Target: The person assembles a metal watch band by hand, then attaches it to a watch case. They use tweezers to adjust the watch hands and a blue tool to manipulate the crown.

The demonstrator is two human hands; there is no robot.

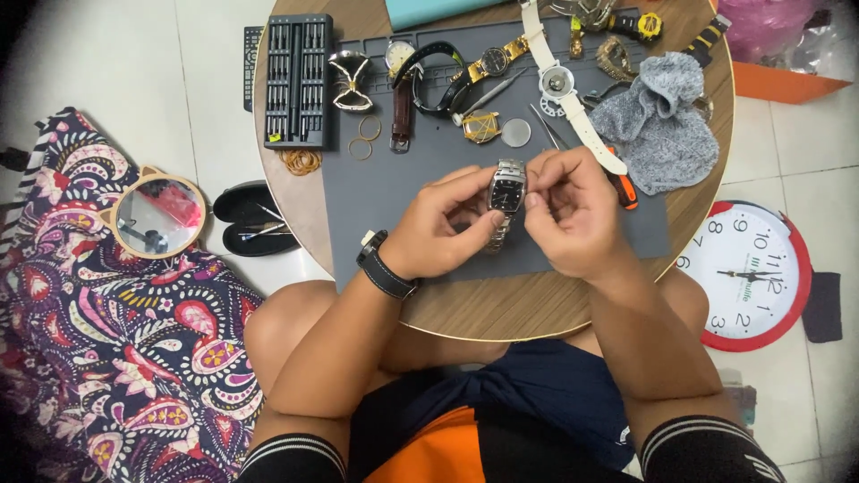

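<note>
A patterned cloth (107,358) lies on the floor at far left beside a small round mirror (161,215). On the round counter (501,309), a black screwdriver set (298,80) sits at the grey mat's (376,188) left edge. The left hand (443,228), a black watch on its wrist, grips a silver watch (506,192) above the mat's middle. The right hand (573,210) pinches the watch's right edge. A grey cloth (658,125) lies beyond, and a red-rimmed wall clock (756,273) rests on the floor.

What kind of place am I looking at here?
Probably a home watch-repair corner, set up low on a tiled floor. A round wooden table carries a grey work mat, a precision screwdriver set and many loose watches, and both hands hold a silver wristwatch.
</note>
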